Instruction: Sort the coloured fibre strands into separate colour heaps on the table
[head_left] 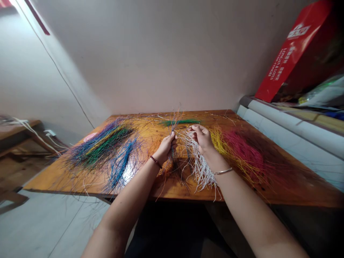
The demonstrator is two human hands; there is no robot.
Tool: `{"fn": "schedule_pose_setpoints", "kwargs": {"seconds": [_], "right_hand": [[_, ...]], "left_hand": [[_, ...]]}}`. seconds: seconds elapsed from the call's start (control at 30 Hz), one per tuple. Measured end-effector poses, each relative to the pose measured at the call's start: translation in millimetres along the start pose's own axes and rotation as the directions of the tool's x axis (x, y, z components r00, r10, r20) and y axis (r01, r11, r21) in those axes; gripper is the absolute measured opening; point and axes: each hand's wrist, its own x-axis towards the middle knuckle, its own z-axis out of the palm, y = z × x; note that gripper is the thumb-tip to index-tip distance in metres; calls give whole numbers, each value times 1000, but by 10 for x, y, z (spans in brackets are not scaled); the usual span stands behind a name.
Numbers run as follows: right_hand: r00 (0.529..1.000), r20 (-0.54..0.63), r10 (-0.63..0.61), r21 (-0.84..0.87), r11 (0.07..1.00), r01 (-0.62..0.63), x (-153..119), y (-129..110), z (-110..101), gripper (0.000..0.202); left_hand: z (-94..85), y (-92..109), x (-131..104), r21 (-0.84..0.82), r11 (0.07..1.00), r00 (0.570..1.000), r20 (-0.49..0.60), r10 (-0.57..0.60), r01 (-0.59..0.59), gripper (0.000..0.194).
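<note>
My left hand (167, 146) is closed round a thin bundle of loose strands (176, 120). Orange and dark ends fan out above the fist, and bluish-grey lengths hang below it. Just to the right, my right hand (201, 137) is raised with thumb and fingers pinched together; whatever is between the fingertips is too fine to make out. Beneath that hand and wrist lies a heap of white strands (202, 168). Some orange strands (167, 166) rest on the table below my left hand.
Blue strands (122, 163) and a mixed purple, yellow and green pile (103, 145) lie left on the wooden table (53, 181). Yellow strands (223, 147) and crimson strands (244, 150) lie right; green strands (185, 122) lie at the back. A red box (292, 53) stands far right.
</note>
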Motion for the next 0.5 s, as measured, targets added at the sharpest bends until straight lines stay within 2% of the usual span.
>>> {"fn": "schedule_pose_setpoints", "kwargs": {"seconds": [0.13,0.27,0.4,0.5], "right_hand": [[998,-61,0,31,1000,2,61,-70,-90,18],[994,-79,82,170,983,-68,137,-139,-211,15],[969,16,246,321,917,-238,175,-192,-279,11],[947,107,304,295,900,-322,168,-197,-276,10]], "left_hand": [[-6,-1,6,1,1000,999,-36,10,-10,42],[-18,1,9,-5,999,997,-74,33,-34,42],[-33,20,18,-6,999,987,-153,45,-46,41],[-41,40,23,-13,998,984,-169,52,-55,40]]}}
